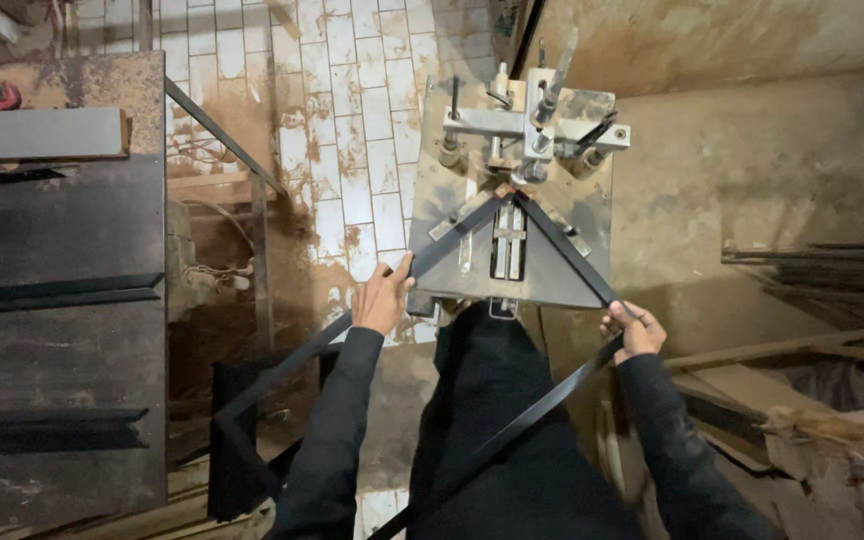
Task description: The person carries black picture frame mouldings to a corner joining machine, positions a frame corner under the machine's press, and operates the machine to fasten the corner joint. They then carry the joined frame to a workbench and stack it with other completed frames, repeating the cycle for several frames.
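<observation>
Two thin black moulding strips form the frame we hold: a large, dark rectangular picture frame (457,235) of slim matt bars, whose upper corner sits pressed into the angle of the worn metal corner-joining machine (527,180). One bar runs down and left from that corner, past our left hand (384,297), to a lower corner near the floor; the other runs down and right to our right hand (634,328), where it meets a further bar that slants back across our dark trousers (512,400).

Our left hand is clenched around the left bar, thumb on top and fingers (370,322) wrapped beneath, so the strip passes straight through the grip. Our right hand is closed on the frame's right corner, fingers curled over the joint where the two bars meet. Both sleeves are black.

The machine stands on a stained pedestal before a white tiled wall (352,120). A dark stacked bench (57,300) lies to our left, and loose timber strips (812,265) lie at our right.
</observation>
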